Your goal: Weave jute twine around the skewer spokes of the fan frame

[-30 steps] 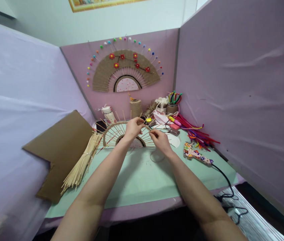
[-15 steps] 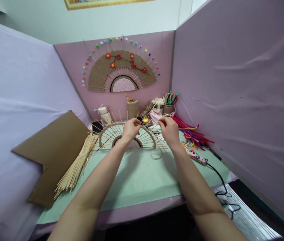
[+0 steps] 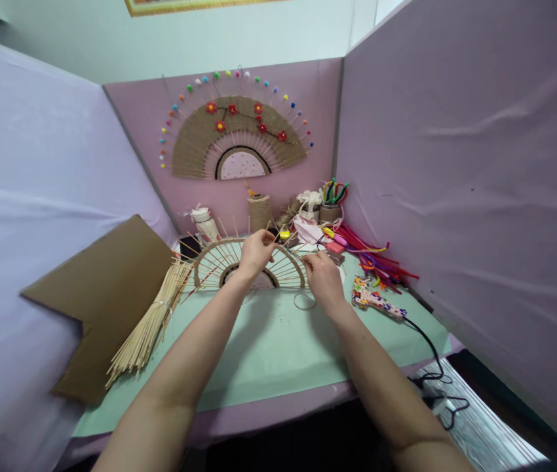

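Note:
A half-round fan frame (image 3: 201, 261) of thin sticks, with a brown twine band around its arc, lies on the green cloth. At the upper right of that arc, my left hand (image 3: 257, 252) is closed with fingertips pinched at the sticks and band. My right hand (image 3: 322, 278) is closed too, beside the right end of the frame, its thumb and fingers pinched together; what they hold is too thin to make out. A loop of twine (image 3: 304, 301) lies on the cloth between the frame and my right wrist.
Left are brown cardboard (image 3: 106, 295) and a stick bundle (image 3: 153, 321). A patterned glue gun (image 3: 379, 303) with a black cable lies right, near pipe cleaners (image 3: 381, 262). Behind stand a twine spool (image 3: 259, 211) and a white bottle (image 3: 204, 225). A finished fan (image 3: 192, 147) hangs on the back panel.
My right hand has moved down and slightly left, uncovering a pink and yellow item and the glue gun's front. My left hand has stayed nearly in place.

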Motion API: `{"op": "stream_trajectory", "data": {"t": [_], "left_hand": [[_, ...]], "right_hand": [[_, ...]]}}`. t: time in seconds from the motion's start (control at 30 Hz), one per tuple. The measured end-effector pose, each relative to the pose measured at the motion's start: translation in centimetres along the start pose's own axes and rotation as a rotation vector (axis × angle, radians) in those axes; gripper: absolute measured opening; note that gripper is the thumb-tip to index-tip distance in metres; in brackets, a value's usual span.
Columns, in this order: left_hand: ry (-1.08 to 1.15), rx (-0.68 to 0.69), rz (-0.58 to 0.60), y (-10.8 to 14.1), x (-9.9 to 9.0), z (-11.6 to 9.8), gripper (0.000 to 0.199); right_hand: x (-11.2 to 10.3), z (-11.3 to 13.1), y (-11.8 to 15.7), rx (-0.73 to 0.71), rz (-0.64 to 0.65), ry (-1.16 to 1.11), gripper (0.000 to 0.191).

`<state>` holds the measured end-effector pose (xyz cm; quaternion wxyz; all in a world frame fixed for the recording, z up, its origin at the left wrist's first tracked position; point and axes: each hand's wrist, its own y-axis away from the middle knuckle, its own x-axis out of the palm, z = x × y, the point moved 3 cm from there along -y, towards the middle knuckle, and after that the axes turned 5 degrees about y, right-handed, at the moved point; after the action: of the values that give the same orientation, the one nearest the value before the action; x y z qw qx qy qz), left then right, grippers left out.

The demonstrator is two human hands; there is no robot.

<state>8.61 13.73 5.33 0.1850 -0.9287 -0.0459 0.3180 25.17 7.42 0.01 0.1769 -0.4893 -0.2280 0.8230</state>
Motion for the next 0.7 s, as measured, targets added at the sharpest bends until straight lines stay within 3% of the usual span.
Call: {"op": "stream_trajectory", "data": {"t": [0.1,0.2,0.33,0.4,0.47,0.57,0.7], "left_hand": [[0.044,-0.001,0.031,0.0,0.0,0.1,0.013],[0.12,0.042,0.048,0.3,0.0,0.5,0.029],[0.071,0.261,-0.101,1.8,0.0,1.7,0.063],[-0.039,0.396,-0.204,2.9,0.1,2.2,0.06],[-0.157,0.463,-0.235,3.9,0.5,2.6,0.046],[-0.294,0.458,-0.122,4.7,1.5,2.5,0.031],[-0.296,0.422,0.032,4.7,2.6,1.5,0.033]], "right_hand": [[1.2,0.4,0.2,-0.003,0.152,0.072,0.026],[1.7,0.5,0.2,-0.002,0.185,0.11,0.029],[1.8,0.4,0.2,0.005,0.192,0.118,0.029],[1.8,0.4,0.3,0.003,0.195,0.109,0.029],[1.7,0.4,0.3,0.005,0.199,0.101,0.028],[1.8,0.4,0.4,0.01,0.194,0.093,0.028],[1.8,0.2,0.4,0.004,0.163,0.07,0.024]]}}
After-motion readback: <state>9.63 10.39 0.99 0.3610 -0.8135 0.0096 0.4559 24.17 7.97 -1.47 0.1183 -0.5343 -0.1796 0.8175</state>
